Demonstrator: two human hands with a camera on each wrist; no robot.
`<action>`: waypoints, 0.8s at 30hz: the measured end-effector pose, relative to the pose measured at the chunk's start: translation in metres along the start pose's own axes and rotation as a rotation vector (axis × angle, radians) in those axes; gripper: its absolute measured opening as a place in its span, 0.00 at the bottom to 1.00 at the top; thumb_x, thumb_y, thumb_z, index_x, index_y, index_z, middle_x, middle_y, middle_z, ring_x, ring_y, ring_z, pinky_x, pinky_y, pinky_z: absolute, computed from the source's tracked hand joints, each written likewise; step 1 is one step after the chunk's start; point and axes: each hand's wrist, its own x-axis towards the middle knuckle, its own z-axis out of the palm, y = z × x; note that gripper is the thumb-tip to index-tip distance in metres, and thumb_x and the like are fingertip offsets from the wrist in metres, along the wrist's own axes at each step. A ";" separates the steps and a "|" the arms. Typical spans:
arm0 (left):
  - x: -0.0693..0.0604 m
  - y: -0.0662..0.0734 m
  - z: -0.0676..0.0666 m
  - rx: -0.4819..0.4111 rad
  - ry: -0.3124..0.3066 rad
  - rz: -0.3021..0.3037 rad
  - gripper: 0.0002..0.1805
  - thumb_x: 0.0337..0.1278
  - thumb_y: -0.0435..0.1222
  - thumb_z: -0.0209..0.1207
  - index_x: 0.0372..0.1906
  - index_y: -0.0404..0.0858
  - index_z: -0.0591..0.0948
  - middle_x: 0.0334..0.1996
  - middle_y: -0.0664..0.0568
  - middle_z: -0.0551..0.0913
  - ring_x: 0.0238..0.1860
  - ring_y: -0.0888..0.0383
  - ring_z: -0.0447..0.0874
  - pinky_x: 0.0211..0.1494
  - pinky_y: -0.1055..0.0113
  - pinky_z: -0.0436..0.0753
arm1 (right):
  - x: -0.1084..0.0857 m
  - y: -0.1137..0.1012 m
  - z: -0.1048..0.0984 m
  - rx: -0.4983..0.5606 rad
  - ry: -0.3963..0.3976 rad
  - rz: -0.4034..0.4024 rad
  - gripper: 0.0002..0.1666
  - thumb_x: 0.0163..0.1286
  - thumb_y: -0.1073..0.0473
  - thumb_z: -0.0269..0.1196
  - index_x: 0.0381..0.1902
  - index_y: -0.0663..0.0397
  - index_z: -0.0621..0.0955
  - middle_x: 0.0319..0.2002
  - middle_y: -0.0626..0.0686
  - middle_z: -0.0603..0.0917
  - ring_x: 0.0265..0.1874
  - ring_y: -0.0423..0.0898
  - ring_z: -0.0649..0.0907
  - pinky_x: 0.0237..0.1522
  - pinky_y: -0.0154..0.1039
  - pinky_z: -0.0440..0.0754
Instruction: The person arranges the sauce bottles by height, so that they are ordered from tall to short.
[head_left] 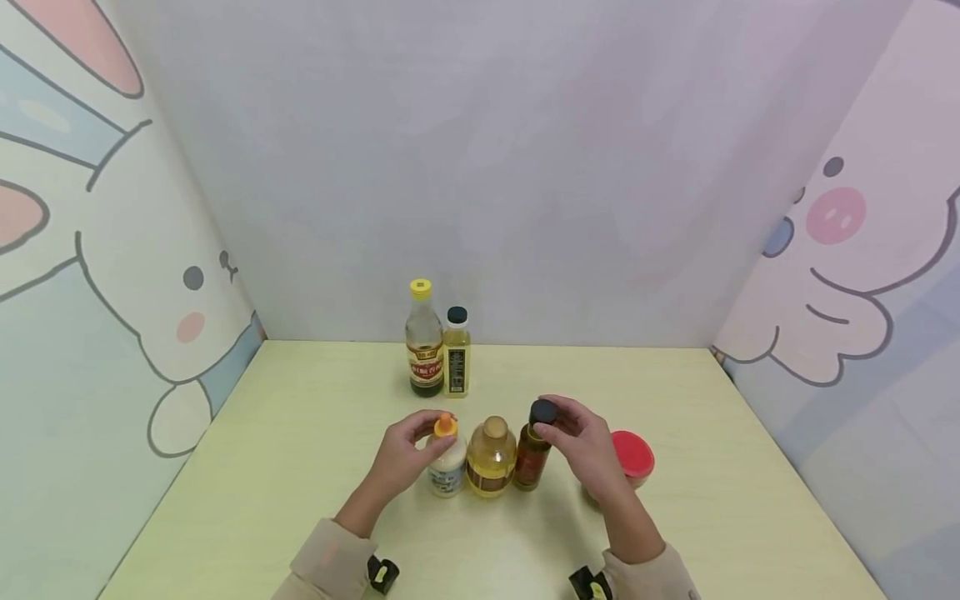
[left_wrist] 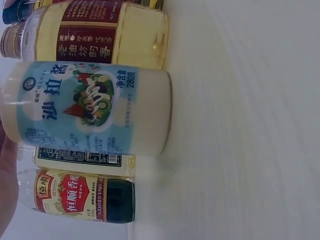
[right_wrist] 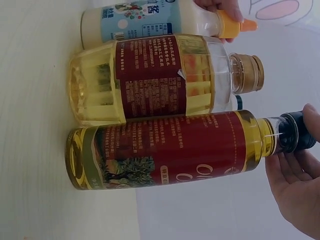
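My left hand [head_left: 405, 454] pinches the orange cap of the white salad-dressing bottle [head_left: 447, 477], which stands upright; its blue label faces the left wrist camera. My right hand [head_left: 592, 450] holds the black cap of the dark-red-labelled oil bottle [head_left: 531, 460] between thumb and fingers; in the right wrist view the hand [right_wrist: 297, 180] is at the cap end of that bottle [right_wrist: 170, 150]. Between these two stands a rounder yellow oil bottle [head_left: 491, 460] with a tan cap, close against both, and no hand is on it.
Behind, near the wall, a yellow-capped vinegar bottle [head_left: 425, 354] and a slim dark-capped bottle [head_left: 457, 358] stand side by side. A red-lidded jar [head_left: 632, 455] is to the right, partly hidden by my right hand and wrist. The pale table [head_left: 300, 417] meets walls with cartoon animals.
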 end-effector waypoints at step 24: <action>0.000 -0.012 0.001 -0.085 -0.004 -0.030 0.16 0.56 0.28 0.66 0.50 0.31 0.80 0.48 0.45 0.82 0.52 0.50 0.79 0.60 0.61 0.76 | 0.024 -0.027 0.000 -0.075 0.017 0.036 0.24 0.68 0.65 0.65 0.61 0.60 0.76 0.57 0.62 0.78 0.57 0.54 0.78 0.60 0.49 0.73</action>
